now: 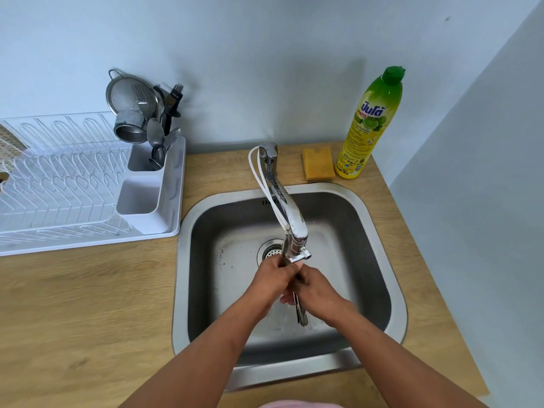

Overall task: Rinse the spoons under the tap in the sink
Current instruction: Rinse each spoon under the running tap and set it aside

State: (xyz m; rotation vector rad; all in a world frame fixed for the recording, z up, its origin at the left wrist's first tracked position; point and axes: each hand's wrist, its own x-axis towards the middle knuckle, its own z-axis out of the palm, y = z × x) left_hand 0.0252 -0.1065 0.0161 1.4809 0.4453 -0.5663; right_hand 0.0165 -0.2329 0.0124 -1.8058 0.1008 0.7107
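Standing at far left: one white dish rack. Closing around the spoons just below the tap, over the sink: left hand, then right hand, handles poking out beneath; spoon count unclear. Standing rightward: one sponge, one bottle.
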